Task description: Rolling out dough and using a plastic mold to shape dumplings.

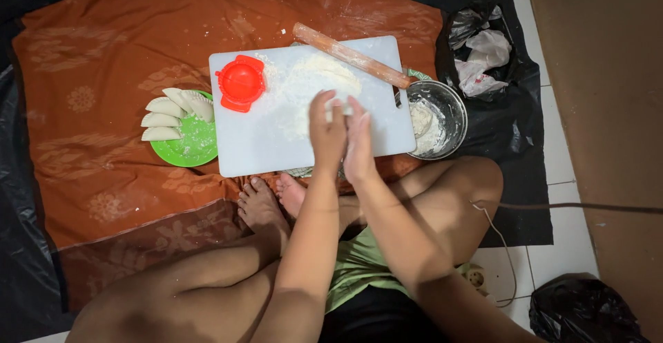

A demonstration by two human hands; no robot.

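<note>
The person is sitting cross-legged on the floor, and both hands are meeting palm to palm over the near right part of a white cutting board (255, 146). The left hand (327, 130) and the right hand (359, 141) are pressing together around a small piece of pale dough (338, 108), which is just showing between the fingertips; the fingers are lying fairly straight, closing flat on the dough rather than curling into fists. A heap of flour (307, 84) is lying on the board just beyond the hands. A red round dumpling press (241, 82) is sitting on the board's far left corner, and a wooden rolling pin (352, 56) is lying tilted across the far right corner. A metal bowl (442, 111) with dough in it is standing just beside the board's right edge. On the left, a green plate (190, 146) is carrying several folded dumplings (166, 118). Everything is resting on a brown patterned cloth (97, 73).
</note>
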